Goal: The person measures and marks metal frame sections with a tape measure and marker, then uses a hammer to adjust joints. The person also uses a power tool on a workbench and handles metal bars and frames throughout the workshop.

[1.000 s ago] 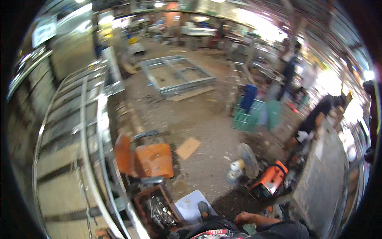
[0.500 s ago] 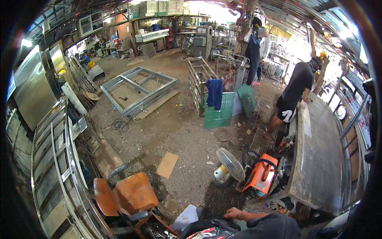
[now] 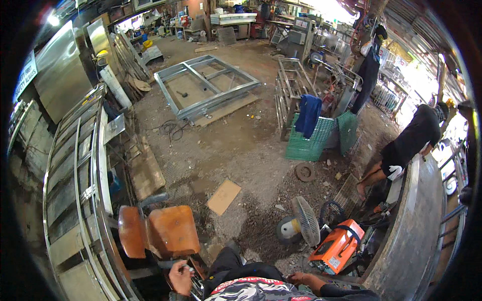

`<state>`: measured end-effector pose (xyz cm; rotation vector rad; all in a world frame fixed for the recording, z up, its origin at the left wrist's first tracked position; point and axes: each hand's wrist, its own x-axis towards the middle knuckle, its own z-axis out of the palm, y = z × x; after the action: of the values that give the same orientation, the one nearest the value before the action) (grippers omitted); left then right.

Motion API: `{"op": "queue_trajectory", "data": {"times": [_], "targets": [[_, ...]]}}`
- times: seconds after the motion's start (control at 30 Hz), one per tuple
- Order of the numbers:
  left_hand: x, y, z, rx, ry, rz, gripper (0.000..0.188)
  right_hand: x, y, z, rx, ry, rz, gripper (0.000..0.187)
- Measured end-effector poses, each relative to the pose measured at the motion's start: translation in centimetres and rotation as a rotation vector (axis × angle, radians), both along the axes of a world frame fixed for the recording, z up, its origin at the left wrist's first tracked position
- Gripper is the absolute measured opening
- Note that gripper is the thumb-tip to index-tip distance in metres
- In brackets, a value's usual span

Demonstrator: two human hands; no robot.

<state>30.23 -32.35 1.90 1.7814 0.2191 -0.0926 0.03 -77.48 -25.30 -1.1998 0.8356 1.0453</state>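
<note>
At the lower edge, my left hand (image 3: 181,277) is raised just in front of the wooden chair (image 3: 173,232), beside my lap. Its fingers are curled together, with something small and pale at their tips that is too small to name. My right hand (image 3: 299,279) rests low by my right hip, near the orange machine (image 3: 337,247) with a black handle; its fingers are partly hidden and hard to read. Between my knees and that machine stands a fan (image 3: 305,220) with a round wire guard.
A metal frame (image 3: 233,94) lies on the ground ahead. Long metal rails (image 3: 80,165) line the left side. At right, a co-worker (image 3: 409,138) bends over a long worktable (image 3: 409,226). A flat brown board (image 3: 224,197) lies on the gravel; green mesh panels (image 3: 311,140) stand beyond.
The view has shifted, so the scene sits farther right. My left hand has come into view by the chair. My right hand stays by my hip. The co-worker bends lower over the table.
</note>
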Motion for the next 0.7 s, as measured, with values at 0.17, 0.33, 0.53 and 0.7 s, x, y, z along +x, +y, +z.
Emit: {"op": "queue_trajectory", "data": {"times": [0.17, 0.33, 0.53, 0.7], "targets": [[12.1, -8.1, -2.9, 0.063, 0.118, -0.36, 0.023, 10.0, -4.9, 0.8, -0.56, -0.3, 0.332, 0.031], [27.5, -16.9, -3.5, 0.213, -0.143, -0.716, 0.024, 27.2, -6.2, 8.0, -0.888, -0.516, 0.057, 0.031], [41.2, -26.2, 0.8, 0.296, -0.578, -1.258, 0.014, 39.8, -7.5, 10.5, -0.781, -0.726, -0.299, 0.036], [52.2, -36.2, -2.2, 0.167, -0.163, -1.571, 0.012, 39.7, -7.9, 8.5, -0.923, -0.266, -0.351, 0.033]]}}
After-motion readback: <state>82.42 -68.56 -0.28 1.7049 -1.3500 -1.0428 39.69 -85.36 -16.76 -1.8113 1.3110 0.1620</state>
